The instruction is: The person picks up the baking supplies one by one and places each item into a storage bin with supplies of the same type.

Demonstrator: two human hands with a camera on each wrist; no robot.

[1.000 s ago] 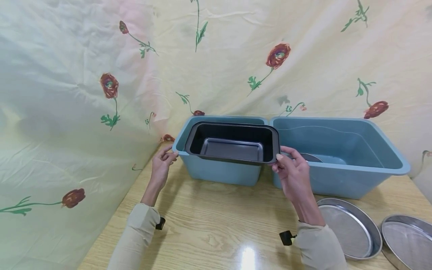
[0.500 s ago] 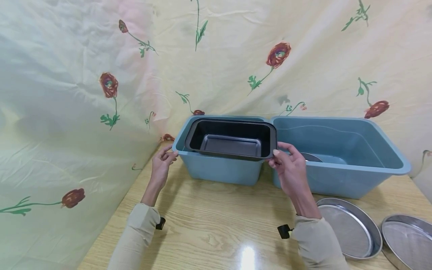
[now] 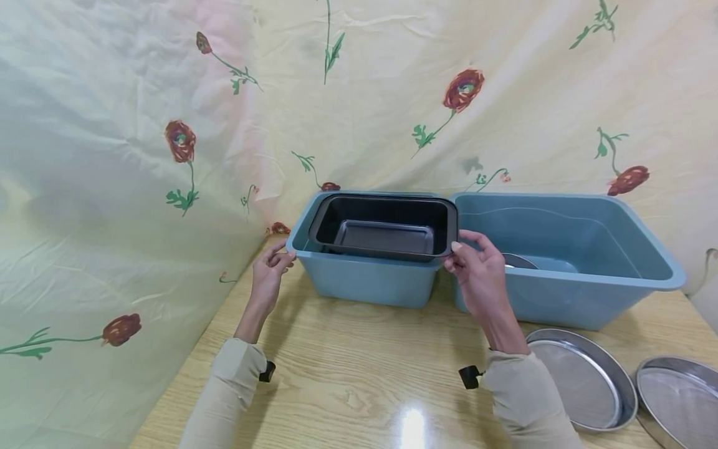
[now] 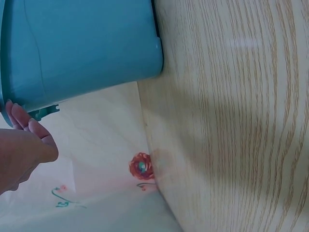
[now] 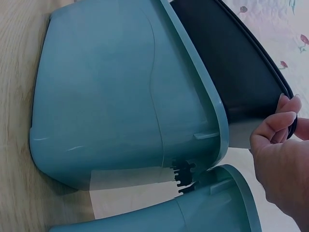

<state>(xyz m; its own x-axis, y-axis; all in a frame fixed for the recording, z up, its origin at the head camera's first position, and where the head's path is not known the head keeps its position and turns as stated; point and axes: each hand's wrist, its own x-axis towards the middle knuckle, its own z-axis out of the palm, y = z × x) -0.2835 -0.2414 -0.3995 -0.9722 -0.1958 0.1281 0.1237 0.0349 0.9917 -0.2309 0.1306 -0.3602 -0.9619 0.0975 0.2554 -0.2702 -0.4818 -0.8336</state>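
A black loaf pan [image 3: 387,237] is tilted over the mouth of the left blue plastic bin [image 3: 364,284], its lower part inside the opening. My right hand [image 3: 479,274] pinches the pan's right rim between thumb and fingers. In the right wrist view the loaf pan [image 5: 222,58] sticks out above the bin's rim. My left hand [image 3: 267,274] grips the front left corner of the same bin's rim. The left wrist view has the fingertips of that hand [image 4: 29,145] at the bin's edge [image 4: 6,72].
A second, larger-looking blue bin [image 3: 566,237] stands close on the right, with a round metal rim [image 3: 518,261] showing inside. Two round metal pans [image 3: 578,380] [image 3: 681,399] lie on the wooden table [image 3: 359,374] at the right. Flowered cloth [image 3: 381,112] hangs behind.
My right hand has carried the loaf pan slightly away from me and a little left, farther over the left bin. The left hand has stayed on the rim.
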